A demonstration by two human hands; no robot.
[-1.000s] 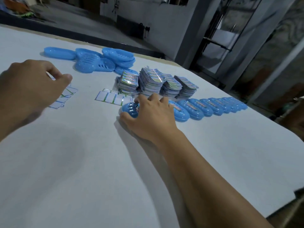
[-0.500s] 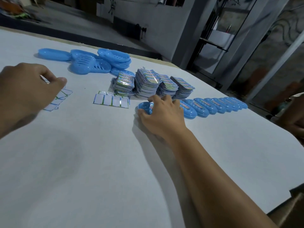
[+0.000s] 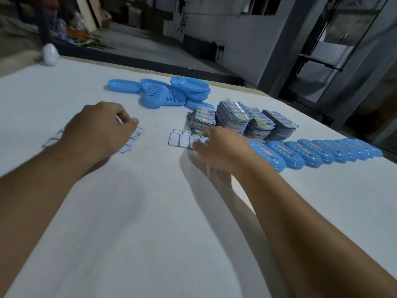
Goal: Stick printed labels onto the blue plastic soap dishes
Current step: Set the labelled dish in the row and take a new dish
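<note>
A row of several blue soap dishes with printed labels on top runs along the right of the white table. My right hand is just left of the row, and its thumb and fingertips pinch a label at the right end of a white label sheet. My left hand hovers over a second label strip; its curled fingers pinch a small white piece of it. A pile of unlabelled blue dishes lies further back.
Stacks of printed label sheets stand behind my right hand. A white rounded object sits at the table's far left edge. The table's far edge borders a dark floor, and a metal frame stands at the back right.
My right hand has let go of the nearest blue dish, now at the row's left end, and moved left onto the label sheet. The left hand has stayed over its strip.
</note>
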